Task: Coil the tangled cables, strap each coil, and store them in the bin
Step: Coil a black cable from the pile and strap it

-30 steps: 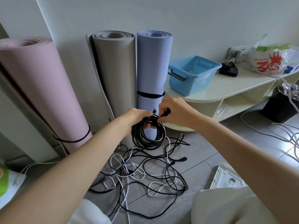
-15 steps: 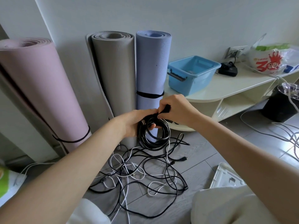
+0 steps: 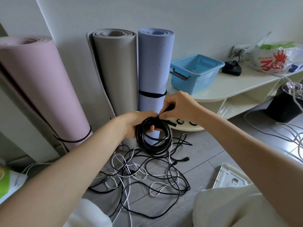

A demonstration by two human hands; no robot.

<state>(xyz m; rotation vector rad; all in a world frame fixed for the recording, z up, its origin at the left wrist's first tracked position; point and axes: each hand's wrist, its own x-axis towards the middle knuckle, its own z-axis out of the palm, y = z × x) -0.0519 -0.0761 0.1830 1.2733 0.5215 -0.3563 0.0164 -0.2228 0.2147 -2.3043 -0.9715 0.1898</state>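
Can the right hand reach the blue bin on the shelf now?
Probably yes: the blue bin sits just beyond the right hand with nothing between, but that hand pinches the strap on the coil.

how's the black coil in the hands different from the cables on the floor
The black coil is wound into neat round loops; the floor cables sprawl in a loose tangle. The coil is held up by the left hand while the right hand pinches a strap; the tangle lies untouched. The coil is all black; the tangle mixes black and white.
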